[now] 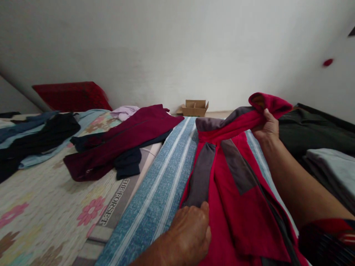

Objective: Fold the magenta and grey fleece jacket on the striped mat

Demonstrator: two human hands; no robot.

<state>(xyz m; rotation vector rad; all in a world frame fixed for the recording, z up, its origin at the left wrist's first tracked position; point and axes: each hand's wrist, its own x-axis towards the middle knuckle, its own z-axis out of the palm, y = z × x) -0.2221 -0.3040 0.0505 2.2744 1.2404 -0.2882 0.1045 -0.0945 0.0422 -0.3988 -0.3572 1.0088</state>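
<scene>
Red jacket (235, 192) half folded on the bed (155, 192): right hand (267, 125) grips its top, left hand (191, 231) pins the hem.

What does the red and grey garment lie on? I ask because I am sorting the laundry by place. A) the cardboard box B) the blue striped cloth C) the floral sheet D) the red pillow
B: the red and grey garment, gripped by the left hand and right hand, lies on the blue striped cloth, beside the floral sheet.
</scene>
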